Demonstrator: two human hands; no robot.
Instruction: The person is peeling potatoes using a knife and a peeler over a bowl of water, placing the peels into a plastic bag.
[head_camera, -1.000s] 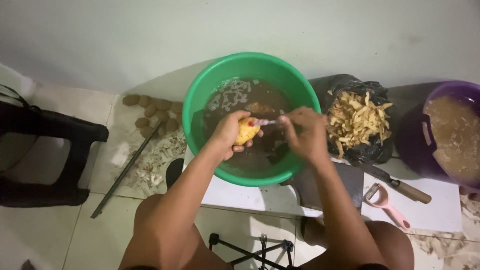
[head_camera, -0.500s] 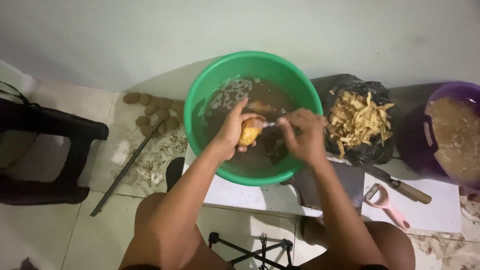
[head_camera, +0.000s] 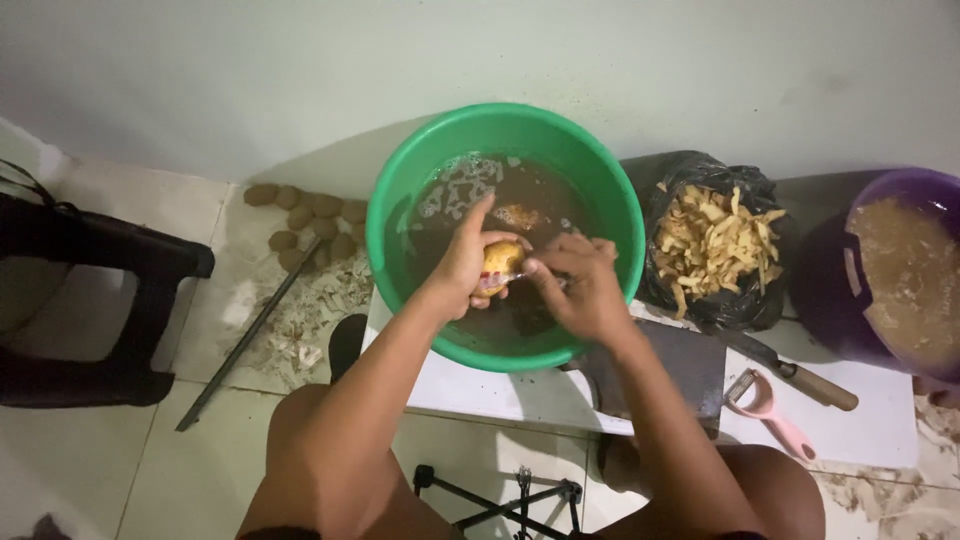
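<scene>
My left hand (head_camera: 462, 262) cupped the yellow potato (head_camera: 501, 262) from its left side, fingers curled round it, holding it just above the murky water in the green basin (head_camera: 400, 190). My right hand (head_camera: 578, 285) sat touching the potato's right side, pinched shut on a small peeler I could barely make out. The potato's long axis ran tilted, away and rightward. Beyond lay more water, then the wall.
</scene>
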